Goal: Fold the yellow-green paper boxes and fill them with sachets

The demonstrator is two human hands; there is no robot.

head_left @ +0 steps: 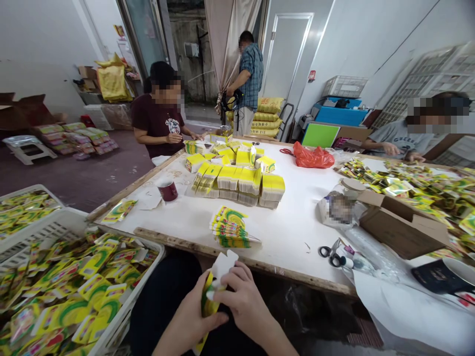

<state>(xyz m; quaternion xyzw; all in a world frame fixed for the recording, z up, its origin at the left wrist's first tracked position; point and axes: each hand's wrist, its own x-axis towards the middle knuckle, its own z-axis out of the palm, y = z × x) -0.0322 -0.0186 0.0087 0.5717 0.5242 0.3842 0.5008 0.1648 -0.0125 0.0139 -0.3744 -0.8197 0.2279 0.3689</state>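
The person's left hand (pixel 187 316) is closed around a small yellow box (pixel 210 300) at 6 o'clock in the view, while the right hand (pixel 241 294) pinches its white flaps (pixel 224 267). The box's long axis runs from 7 toward 1 o'clock, the flapped end pointing up toward 1. Just beyond it, at 12 o'clock, a fanned stack of cartons (pixel 232 227) lies on the table (pixel 293 232); a crate (pixel 161 252) of yellow packs stands at 9 o'clock.

A hand could slide over the white counter (pixel 287 242) between the fanned cartons (pixel 230 228) and the scissors (pixel 331 255); farther back, I see carton stacks (pixel 239 185) walling off the way, a mug (pixel 168 192) to their left.
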